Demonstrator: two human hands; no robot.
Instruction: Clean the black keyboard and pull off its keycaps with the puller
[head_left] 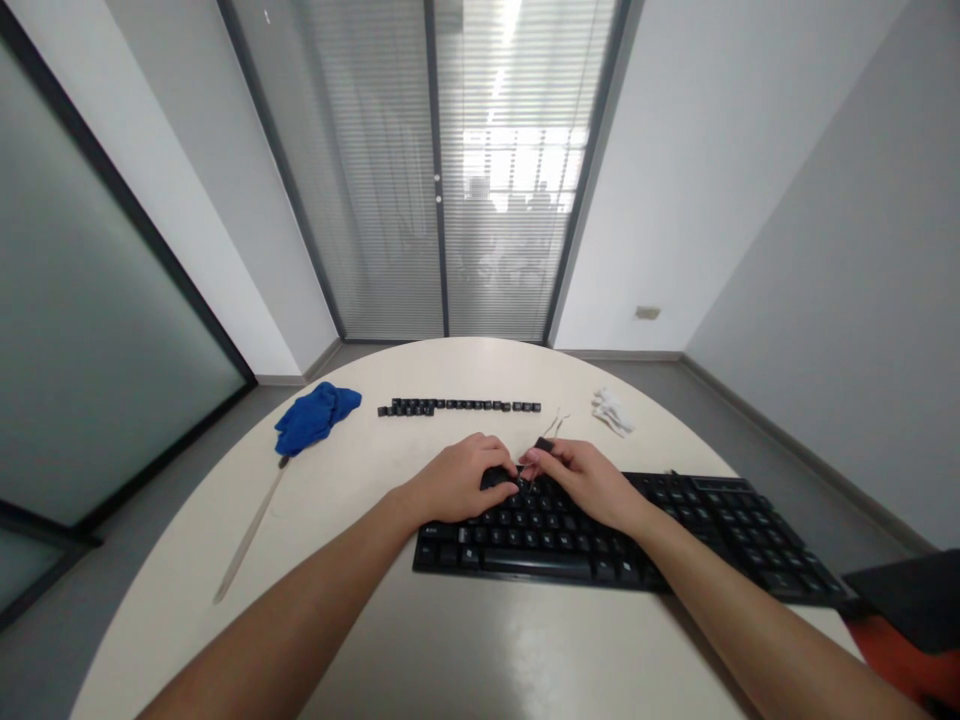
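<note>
A black keyboard lies across the near part of the table. My left hand rests on its upper left keys, thumb and bent fingers apart, steadying nothing I can see lifted. Just right of it, my right hand pinches a keycap puller with a dark grip; thin wires stick out above the fingers. Its lower end is by the upper rows of keys, and the fingers partly hide it, so I cannot tell whether it has hold of a key. Behind the hands, removed black keycaps stand in a row, doubled at the left.
A crumpled blue cloth lies at the table's left, beside a thin pale stick-like brush. White crumpled gloves or cloth lie at the back right. The round table ends before the glass partition. A black and red chair stands right.
</note>
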